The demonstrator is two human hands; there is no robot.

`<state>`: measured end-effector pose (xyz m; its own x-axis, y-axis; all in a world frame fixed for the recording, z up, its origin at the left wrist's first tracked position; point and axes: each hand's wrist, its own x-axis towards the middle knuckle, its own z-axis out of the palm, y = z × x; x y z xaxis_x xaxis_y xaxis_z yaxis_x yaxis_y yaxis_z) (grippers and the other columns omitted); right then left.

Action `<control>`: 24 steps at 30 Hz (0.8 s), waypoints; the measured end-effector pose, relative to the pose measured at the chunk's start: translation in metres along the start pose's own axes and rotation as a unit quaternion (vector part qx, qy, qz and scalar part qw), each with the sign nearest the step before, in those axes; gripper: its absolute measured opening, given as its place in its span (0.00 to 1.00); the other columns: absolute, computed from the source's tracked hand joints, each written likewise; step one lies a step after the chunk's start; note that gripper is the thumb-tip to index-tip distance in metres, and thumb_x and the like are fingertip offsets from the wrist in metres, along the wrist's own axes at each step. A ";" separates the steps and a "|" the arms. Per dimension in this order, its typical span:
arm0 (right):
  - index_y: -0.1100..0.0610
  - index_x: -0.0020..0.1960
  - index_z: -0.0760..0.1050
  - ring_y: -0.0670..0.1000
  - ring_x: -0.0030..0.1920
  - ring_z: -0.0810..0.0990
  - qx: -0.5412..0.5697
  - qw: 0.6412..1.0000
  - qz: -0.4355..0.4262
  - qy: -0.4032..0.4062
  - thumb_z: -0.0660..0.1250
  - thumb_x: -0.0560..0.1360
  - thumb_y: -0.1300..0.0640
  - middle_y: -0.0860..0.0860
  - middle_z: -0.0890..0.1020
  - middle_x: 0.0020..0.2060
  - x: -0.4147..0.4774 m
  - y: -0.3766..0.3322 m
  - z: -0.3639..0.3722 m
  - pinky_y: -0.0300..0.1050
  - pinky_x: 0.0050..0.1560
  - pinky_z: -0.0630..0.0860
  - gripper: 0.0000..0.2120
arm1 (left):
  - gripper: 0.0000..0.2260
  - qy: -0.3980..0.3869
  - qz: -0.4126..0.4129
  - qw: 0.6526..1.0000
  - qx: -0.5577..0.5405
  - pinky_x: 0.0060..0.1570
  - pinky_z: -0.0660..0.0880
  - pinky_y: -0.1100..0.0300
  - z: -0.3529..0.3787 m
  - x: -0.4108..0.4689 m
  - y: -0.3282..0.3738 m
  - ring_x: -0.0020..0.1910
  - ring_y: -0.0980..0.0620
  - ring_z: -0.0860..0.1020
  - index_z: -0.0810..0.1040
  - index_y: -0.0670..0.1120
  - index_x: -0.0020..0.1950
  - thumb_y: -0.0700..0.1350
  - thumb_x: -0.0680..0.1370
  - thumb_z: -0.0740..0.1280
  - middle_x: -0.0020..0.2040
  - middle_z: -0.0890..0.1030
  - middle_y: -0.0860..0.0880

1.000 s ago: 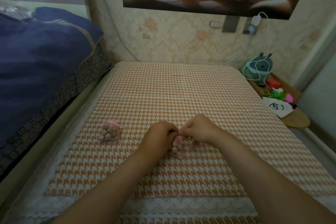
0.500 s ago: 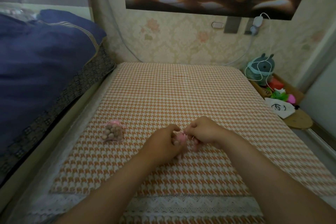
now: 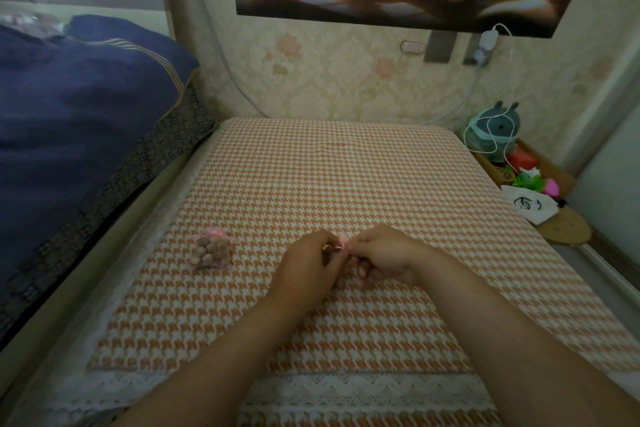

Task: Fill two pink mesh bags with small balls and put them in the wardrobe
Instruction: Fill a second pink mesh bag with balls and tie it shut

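Near the middle of the surface [image 3: 346,166], your left hand [image 3: 304,263] and right hand [image 3: 384,255] meet almost knuckle to knuckle. Fingers on both are curled in, and each hand pinches the gathered top of a pink mesh bag [image 3: 343,240]. Only a small crumpled tuft of pink shows between your fingertips; the rest of that bag is hidden under your hands. Off to your left, well apart from both hands, the other mesh bag [image 3: 212,251] lies on the surface, a lumpy pouch packed with small round tan balls [image 3: 207,253], its neck bunched into a frilly pink knot. The surface is covered by a woven cloth [image 3: 242,322] in orange-and-white houndstooth, trimmed with white scalloped lace [image 3: 346,392] along your side. A soft navy quilt [image 3: 69,107] with a patterned border is heaped at your left.
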<state>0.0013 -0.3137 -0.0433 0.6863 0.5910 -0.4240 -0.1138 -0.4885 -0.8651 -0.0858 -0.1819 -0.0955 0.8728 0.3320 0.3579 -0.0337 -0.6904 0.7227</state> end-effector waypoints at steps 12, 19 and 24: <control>0.65 0.47 0.81 0.50 0.26 0.77 -0.012 0.998 -0.043 0.053 0.69 0.79 0.63 0.57 0.79 0.32 0.002 0.002 -0.002 0.43 0.27 0.80 0.05 | 0.06 0.014 -0.064 0.996 0.055 0.42 0.73 0.58 -0.007 0.005 -0.004 0.39 0.56 0.77 0.78 0.50 0.43 0.46 0.79 0.65 0.40 0.80 0.54; 0.62 0.40 0.81 0.52 0.23 0.78 -0.065 0.989 -0.040 0.129 0.70 0.76 0.66 0.60 0.80 0.32 0.007 0.003 -0.001 0.44 0.25 0.79 0.07 | 0.09 0.037 -0.241 0.967 -0.075 0.42 0.79 0.54 -0.002 0.012 -0.005 0.38 0.48 0.81 0.79 0.47 0.37 0.44 0.77 0.65 0.36 0.82 0.50; 0.64 0.39 0.82 0.53 0.25 0.78 -0.071 0.984 -0.032 0.158 0.70 0.76 0.66 0.59 0.80 0.31 0.005 -0.001 0.004 0.47 0.28 0.82 0.07 | 0.12 0.063 -0.310 0.926 -0.207 0.43 0.83 0.44 0.006 0.014 -0.009 0.40 0.46 0.84 0.82 0.47 0.35 0.47 0.76 0.66 0.38 0.85 0.47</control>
<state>0.0024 -0.3078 -0.0458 0.8810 0.4049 -0.2448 0.0236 -0.5543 -0.8320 -0.0706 -0.1748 -0.1005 0.7235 0.6728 -0.1545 0.2480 -0.0445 0.9677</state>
